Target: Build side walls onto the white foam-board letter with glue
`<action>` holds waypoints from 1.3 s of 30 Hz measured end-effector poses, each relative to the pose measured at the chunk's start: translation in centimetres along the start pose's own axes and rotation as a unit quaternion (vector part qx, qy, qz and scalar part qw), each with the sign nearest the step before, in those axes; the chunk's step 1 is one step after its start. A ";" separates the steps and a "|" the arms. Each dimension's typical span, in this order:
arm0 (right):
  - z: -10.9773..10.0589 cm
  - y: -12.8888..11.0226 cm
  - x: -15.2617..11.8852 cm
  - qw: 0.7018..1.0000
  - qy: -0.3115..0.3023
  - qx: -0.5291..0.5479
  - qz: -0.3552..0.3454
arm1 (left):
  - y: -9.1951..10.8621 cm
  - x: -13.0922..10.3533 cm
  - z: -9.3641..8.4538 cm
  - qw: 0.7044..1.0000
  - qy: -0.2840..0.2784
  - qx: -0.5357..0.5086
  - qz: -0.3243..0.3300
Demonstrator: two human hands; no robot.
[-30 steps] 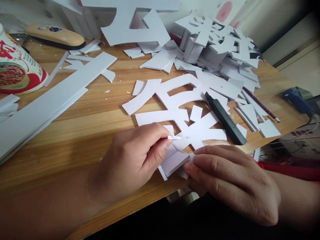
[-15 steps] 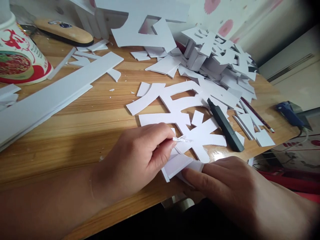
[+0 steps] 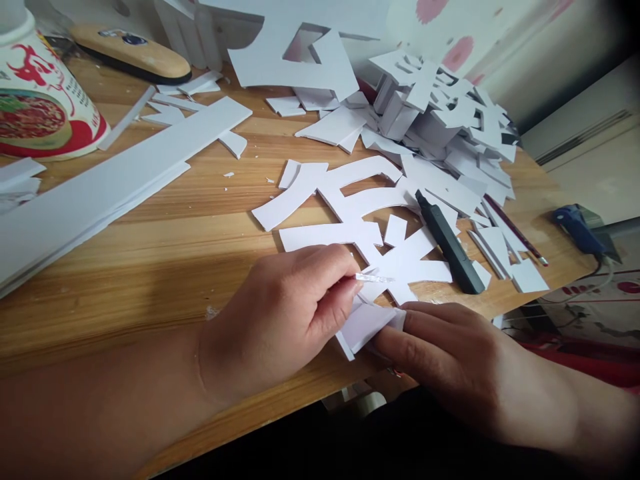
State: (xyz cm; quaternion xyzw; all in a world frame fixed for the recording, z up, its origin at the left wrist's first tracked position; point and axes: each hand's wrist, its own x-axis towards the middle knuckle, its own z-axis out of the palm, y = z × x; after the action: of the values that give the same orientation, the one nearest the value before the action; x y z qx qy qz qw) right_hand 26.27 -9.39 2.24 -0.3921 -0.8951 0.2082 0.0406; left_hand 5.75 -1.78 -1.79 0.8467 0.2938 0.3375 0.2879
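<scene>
My left hand (image 3: 295, 313) is closed in a pinch, with a thin, clear, glue-like strip (image 3: 375, 278) sticking out between thumb and forefinger. Near the table's front edge, my right hand (image 3: 450, 360) grips a small folded piece of white foam board (image 3: 370, 325); some of its fingers are hidden behind the board. This piece stands up at the near end of a large cut-out foam board character (image 3: 350, 200) lying flat. Whether the two are joined there, I cannot tell. A dark cutter knife (image 3: 447, 243) rests on the character's right side.
Scraps and raised white letters (image 3: 425, 100) are heaped at the back right. A long board strip (image 3: 115, 173) lies on the left, near a paper noodle cup (image 3: 45, 93) and a tan case (image 3: 130, 53). At the right edge are a pencil (image 3: 515, 230) and a blue tool (image 3: 577, 230) with a cord.
My left hand has moved slightly right with the clear strip. The folded foam board piece has tilted a little, and my right hand has shifted slightly upward. The view has moved slightly too.
</scene>
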 end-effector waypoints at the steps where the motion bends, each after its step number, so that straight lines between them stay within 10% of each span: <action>1: 0.1 0.0 0.0 1.000 0.008 0.006 -0.001 | 0.0 0.0 0.0 1.000 0.000 -0.001 -0.002; 35: 0.5 0.4 0.3 0.995 0.024 -0.077 -0.053 | -0.2 -0.2 0.1 1.000 -0.015 0.010 0.001; 39: 0.6 0.8 -0.4 0.991 0.062 -0.086 -0.076 | 0.4 0.0 -0.6 0.997 0.052 0.025 0.045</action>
State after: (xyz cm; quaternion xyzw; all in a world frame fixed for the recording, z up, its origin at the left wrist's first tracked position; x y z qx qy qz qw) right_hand 26.99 -9.43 1.37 -0.3368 -0.9328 0.1017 0.0776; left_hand 5.38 -1.88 -1.17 0.8474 0.2784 0.3858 0.2358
